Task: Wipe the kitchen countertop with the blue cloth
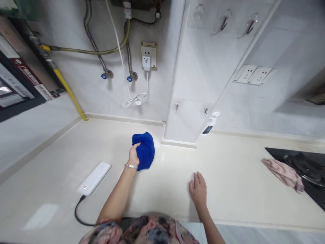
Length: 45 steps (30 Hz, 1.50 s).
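Note:
A blue cloth (146, 152) is in my left hand (133, 156), which presses it on the pale countertop (162, 189) just left of the wall pillar. My thumb lies over the cloth's edge, and the other fingers are hidden beneath or behind it. A silver bracelet (131, 166) circles that wrist. My right hand (198, 189) rests on the countertop to the right, its fingers extended forward and the thumb a little apart, with nothing in it.
A white power bank (94, 178) with a black cable (76, 211) lies left. A white bottle (210, 124) is by the pillar (180, 132). Right, a pinkish cloth (284, 173) lies partly over a black stove (308, 169). A yellow pipe (71, 95) meets the counter's back left corner.

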{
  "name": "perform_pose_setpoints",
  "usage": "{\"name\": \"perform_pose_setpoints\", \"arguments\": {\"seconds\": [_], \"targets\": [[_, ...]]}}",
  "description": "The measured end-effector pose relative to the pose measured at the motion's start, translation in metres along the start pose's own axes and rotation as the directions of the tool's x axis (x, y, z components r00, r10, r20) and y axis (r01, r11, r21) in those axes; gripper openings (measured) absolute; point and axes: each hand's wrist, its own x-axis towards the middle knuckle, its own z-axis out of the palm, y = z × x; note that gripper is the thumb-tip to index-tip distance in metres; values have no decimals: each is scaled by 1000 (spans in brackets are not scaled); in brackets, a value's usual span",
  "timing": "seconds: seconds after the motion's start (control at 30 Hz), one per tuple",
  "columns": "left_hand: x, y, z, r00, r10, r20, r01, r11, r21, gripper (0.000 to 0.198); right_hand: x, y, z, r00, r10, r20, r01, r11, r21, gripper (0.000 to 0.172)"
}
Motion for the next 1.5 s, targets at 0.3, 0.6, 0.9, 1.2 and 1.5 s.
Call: {"name": "perform_pose_setpoints", "arguments": {"seconds": [0.3,0.6,0.9,1.2,1.5], "targets": [[10,41,-1,994,103,46,-96,985,-143,25,1,-1,-2,1000,2,5,-2,1000,-15,48],[16,55,21,896,-45,442,-263,748,609,35,1,-2,-7,999,21,33,-21,1000,-4,50],[15,-29,-12,896,311,318,-394,223,892,17,3,-5,-15,997,30,65,-30,1000,1,49],[27,-126,-60,824,319,468,-423,-204,883,53,3,-6,-19,996,44,82,-44,999,-3,52],[114,-64,-72,818,327,473,-358,-353,864,85,5,-9,-25,996,21,92,-22,1000,3,54]]}}
